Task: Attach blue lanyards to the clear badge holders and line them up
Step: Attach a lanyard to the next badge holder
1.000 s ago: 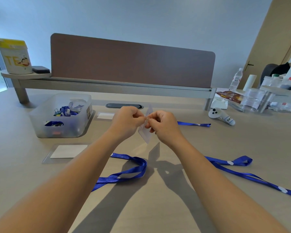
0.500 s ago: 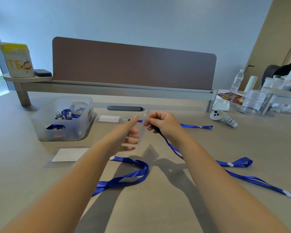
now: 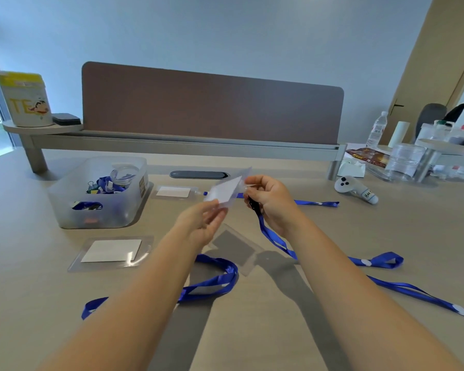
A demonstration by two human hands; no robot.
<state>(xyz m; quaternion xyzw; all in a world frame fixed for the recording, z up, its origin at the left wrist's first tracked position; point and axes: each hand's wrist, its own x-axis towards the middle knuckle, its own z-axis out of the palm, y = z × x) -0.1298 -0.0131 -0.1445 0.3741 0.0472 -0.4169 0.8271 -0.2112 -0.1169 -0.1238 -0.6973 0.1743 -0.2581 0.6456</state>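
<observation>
A clear badge holder (image 3: pixel 226 190) with a white card is held above the table. My left hand (image 3: pixel 201 223) pinches its lower edge. My right hand (image 3: pixel 269 200) grips its top end along with the black clip of a blue lanyard (image 3: pixel 276 239), which trails down to the right across the table. Another blue lanyard (image 3: pixel 212 282) lies looped under my left forearm. A second badge holder (image 3: pixel 113 251) lies flat on the left. A third badge holder (image 3: pixel 173 192) lies farther back, joined to a lanyard (image 3: pixel 315 202).
A translucent bin (image 3: pixel 99 194) with clips and lanyards stands at the left. A white controller (image 3: pixel 355 190) lies at the right, with clear containers (image 3: pixel 406 162) and a bottle (image 3: pixel 376 129) behind it. A brown desk divider (image 3: pixel 212 105) closes the far side.
The badge holder has turned from edge-on to flat-facing. My left hand dropped to its lower edge, while the right hand stayed at the top with the lanyard now hanging from it.
</observation>
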